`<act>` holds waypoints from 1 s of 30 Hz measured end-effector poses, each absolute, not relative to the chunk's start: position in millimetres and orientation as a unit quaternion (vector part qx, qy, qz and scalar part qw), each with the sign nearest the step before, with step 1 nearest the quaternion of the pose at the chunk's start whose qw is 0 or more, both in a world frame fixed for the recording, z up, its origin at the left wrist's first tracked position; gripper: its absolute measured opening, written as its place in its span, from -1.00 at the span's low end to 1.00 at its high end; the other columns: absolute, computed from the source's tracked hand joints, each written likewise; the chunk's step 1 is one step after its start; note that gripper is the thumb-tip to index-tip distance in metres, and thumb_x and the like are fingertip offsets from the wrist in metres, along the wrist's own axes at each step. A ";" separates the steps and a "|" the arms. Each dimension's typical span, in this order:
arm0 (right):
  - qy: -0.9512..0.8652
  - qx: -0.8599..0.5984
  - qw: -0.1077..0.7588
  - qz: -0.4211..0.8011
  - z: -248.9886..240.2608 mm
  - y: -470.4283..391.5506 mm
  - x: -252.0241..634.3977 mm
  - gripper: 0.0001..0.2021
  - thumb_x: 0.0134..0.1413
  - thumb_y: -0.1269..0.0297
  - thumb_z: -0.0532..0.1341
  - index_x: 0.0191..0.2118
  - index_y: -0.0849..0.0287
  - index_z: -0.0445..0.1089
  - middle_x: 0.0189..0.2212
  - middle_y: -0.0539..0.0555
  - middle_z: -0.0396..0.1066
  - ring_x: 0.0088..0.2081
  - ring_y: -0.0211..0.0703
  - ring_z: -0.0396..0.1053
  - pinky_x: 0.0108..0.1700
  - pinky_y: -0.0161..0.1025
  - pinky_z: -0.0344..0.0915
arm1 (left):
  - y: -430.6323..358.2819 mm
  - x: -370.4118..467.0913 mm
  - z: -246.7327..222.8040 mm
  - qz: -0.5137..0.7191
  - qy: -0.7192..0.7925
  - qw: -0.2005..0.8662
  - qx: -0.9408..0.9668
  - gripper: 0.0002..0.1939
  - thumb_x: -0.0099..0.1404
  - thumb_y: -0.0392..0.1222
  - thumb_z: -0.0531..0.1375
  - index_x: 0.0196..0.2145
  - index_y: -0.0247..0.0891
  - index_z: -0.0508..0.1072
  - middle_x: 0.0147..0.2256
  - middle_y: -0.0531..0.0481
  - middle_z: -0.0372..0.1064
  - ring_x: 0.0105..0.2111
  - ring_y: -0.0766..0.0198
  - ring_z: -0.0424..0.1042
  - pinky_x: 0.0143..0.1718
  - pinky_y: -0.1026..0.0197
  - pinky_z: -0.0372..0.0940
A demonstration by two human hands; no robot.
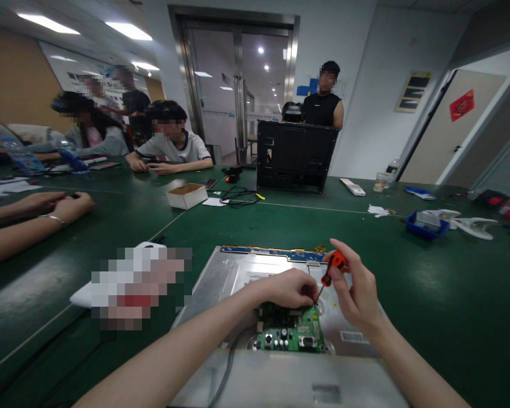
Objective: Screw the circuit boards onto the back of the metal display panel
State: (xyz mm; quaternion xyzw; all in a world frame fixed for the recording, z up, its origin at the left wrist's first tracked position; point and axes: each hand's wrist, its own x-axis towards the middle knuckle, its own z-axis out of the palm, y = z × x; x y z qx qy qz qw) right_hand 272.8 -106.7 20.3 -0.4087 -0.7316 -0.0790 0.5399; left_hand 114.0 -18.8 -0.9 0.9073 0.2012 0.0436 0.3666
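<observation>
A metal display panel [365,368] lies in front of me with a green circuit board [293,331] on it. My right hand [357,283] holds a small orange and black screwdriver [334,266], its shaft slanting down to the board's upper right corner. Beside the tip is my left hand [291,288], its fingers pinched together at that corner; what they hold, if anything, is hidden. A blue strip board [263,253] runs along the panel's far edge, and a grey cable [228,362] crosses its near left part.
A white box [187,196], black cables [240,195] and an upright black casing [296,157] stand farther back. At right is a blue tray [425,225]. Another person's hands [68,207] rest at left, near a partly blurred white object [83,292]. Several people are beyond.
</observation>
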 end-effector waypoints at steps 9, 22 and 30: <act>-0.716 -0.422 0.536 -0.151 16.4 -100.2 273.6 -0.66 0.30 0.27 0.19 0.16 0.07 0.30 -0.46 -0.08 0.38 -0.59 -0.31 0.30 -0.56 -0.37 0.32 | -15.9 111.5 -0.9 0.052 0.180 0.359 0.914 -0.77 0.14 -0.52 0.15 -0.38 -0.31 0.56 -0.47 0.09 0.45 -0.45 0.33 0.37 -0.34 0.34 0.23; -0.729 -0.402 0.544 -0.105 23.2 -105.5 271.6 -0.58 0.28 0.42 0.10 0.23 0.05 0.26 -0.38 -0.02 0.43 -0.53 -0.31 0.36 -0.52 -0.38 0.35 | -12.8 111.2 -0.5 0.059 0.185 0.374 0.907 -0.71 0.12 -0.53 0.15 -0.36 -0.27 0.62 -0.42 0.09 0.55 -0.42 0.33 0.44 -0.31 0.36 0.26; -0.731 -0.392 0.543 -0.126 23.8 -102.5 272.2 -0.59 0.25 0.41 0.19 0.19 0.01 0.32 -0.41 -0.06 0.37 -0.55 -0.32 0.29 -0.54 -0.38 0.32 | -13.9 112.6 -1.9 0.073 0.177 0.364 0.912 -0.70 0.09 -0.52 0.12 -0.38 -0.29 0.62 -0.44 0.05 0.55 -0.42 0.31 0.44 -0.36 0.34 0.26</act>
